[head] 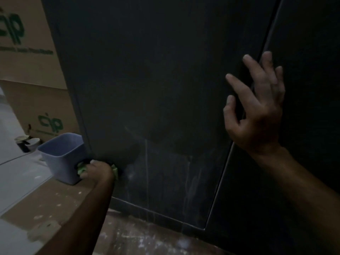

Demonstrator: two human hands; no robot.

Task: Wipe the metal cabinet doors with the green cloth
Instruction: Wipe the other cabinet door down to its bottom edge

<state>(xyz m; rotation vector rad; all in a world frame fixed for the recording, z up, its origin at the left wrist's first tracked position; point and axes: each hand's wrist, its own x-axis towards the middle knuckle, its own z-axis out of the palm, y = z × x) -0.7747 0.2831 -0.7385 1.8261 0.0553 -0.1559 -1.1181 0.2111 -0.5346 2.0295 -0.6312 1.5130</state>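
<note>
From the head view the left arm reaches low and far out, its hand (96, 170) curled over the green cloth (82, 169) and pressing it against the left door (156, 89) near that door's bottom left corner — bits of cloth poke out on both sides of the knuckles. The right hand (257, 109) is raised, wrist bent back, fingers spread wide and holding nothing, fingertips at the seam with the right door (309, 89). A blue bin (62, 157) stands just beside the cabinet, cardboard boxes (31, 70) behind it.
</note>
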